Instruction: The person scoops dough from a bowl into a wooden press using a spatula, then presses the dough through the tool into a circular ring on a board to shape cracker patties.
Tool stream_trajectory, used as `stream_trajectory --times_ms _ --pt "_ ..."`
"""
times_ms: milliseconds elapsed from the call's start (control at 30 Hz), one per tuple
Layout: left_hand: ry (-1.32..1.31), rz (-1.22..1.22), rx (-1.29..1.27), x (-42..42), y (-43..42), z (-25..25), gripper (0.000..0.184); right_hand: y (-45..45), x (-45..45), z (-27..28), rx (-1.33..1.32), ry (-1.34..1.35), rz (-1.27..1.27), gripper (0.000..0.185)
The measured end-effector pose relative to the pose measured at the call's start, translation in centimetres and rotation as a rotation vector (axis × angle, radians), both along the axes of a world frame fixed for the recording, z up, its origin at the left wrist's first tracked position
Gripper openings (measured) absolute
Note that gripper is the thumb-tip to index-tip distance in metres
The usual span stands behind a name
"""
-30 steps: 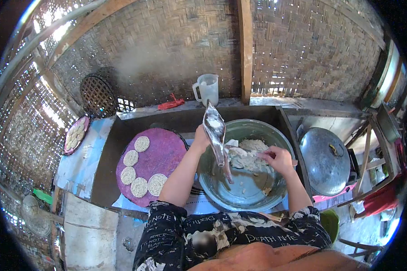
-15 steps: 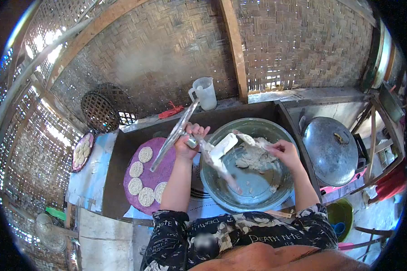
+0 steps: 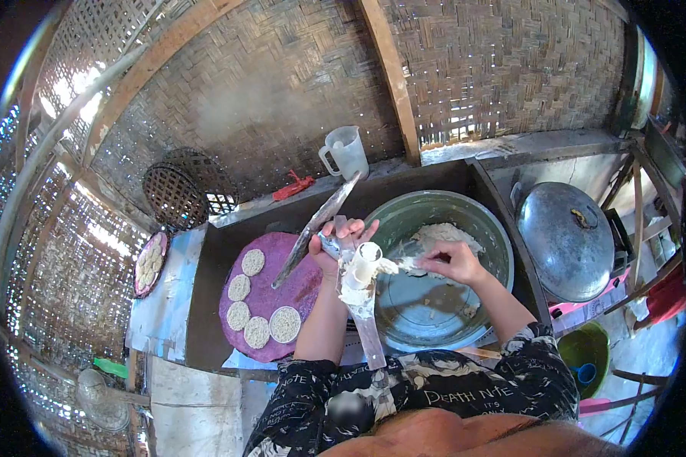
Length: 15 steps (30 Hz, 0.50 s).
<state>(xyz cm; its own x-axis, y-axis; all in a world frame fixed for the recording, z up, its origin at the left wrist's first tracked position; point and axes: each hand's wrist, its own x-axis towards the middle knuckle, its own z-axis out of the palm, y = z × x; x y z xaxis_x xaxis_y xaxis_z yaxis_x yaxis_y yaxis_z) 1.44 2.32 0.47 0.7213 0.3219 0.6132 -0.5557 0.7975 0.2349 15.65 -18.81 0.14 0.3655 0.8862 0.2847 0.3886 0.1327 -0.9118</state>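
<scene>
My left hand (image 3: 334, 242) grips a hinged metal press, its two long arms spread apart. One arm (image 3: 316, 228) slants up toward the jug. The other, clear and flat, carries a white cylinder (image 3: 366, 263) smeared with pale dough and points down over the basin's left edge. My right hand (image 3: 453, 263) pinches a small utensil with dough on its end, beside the cylinder. Below is a large green basin (image 3: 476, 209) with a mass of pale dough (image 3: 443, 234) at its back. Left of it, several round strand-textured discs (image 3: 257, 332) lie on a purple mat (image 3: 270, 293).
A plastic jug (image 3: 348, 152) and a red bag (image 3: 293, 186) stand behind the trough. A lidded metal pot (image 3: 564, 242) sits on a stove at right. Far left is a plate of pale pieces (image 3: 152, 263); a green bucket (image 3: 585, 358) is lower right.
The press has turned in my left hand, bringing the white cylinder upright over the basin's left side. My right hand has moved left, bringing the utensil to the cylinder. The view has shifted slightly.
</scene>
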Motion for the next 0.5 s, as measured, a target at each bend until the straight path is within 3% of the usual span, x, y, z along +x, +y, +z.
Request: stream_trajectory --times_ms 167,300,400,500 --pt "0.031 0.114 -0.016 -0.3 1.0 1.1 0.014 -2.6 0.1 -3.1 -0.079 0.155 0.001 0.017" --pt "0.18 0.392 0.087 -1.3 1.9 3.3 0.018 -5.1 -0.4 -0.5 -0.124 0.372 0.017 0.018" --pt "0.234 0.668 0.368 -1.8 1.4 6.2 0.026 -6.0 -0.1 0.2 -0.272 0.406 -0.085 0.019" --pt "0.27 0.786 0.598 -1.8 -0.2 7.9 0.032 -5.3 -1.4 -0.7 -0.266 0.513 -0.113 0.02"
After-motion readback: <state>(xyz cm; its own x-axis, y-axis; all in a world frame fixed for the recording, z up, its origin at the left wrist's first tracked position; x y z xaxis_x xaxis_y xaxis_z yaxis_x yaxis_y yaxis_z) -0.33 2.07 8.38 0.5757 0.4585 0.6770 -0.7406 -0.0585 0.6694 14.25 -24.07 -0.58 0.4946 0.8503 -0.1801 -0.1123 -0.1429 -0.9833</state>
